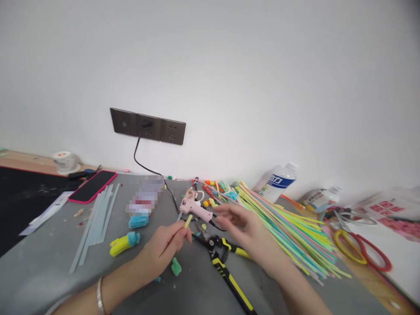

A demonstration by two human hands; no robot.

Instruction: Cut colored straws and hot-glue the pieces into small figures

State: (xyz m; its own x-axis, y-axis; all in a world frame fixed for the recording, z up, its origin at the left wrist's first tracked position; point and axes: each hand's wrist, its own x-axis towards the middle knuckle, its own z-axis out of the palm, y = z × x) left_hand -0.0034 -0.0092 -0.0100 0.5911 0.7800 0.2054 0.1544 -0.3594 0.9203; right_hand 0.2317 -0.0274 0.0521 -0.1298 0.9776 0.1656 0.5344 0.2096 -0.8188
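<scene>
A: Surface?
B: Grey tabletop [187, 295], wooden strip [367, 286] along the right side. Pale plain wall [229, 87] behind.
A: Wall fittings?
B: Dark socket panel [148, 126], three sections. Black cord [135, 151] plugged into the middle one, running down to the tabletop.
A: Left hand?
B: Left hand [169, 240] over mid-table, thumb and fingers pinching a small yellow piece [188, 221]; it juts up just in front of the pink glue gun [198, 211].
A: Right?
B: Right hand [244, 225] near the gun's handle, fingers parted, loosely curved. Pliers [212, 243] lie below, between the hands.
A: Edges?
B: Left: phone [93, 186], translucent sticks [96, 223]. Right: fanned pipe cleaners [288, 232], a white bottle [277, 183] near the wall, scissors [361, 251] towards the wooden strip.
</scene>
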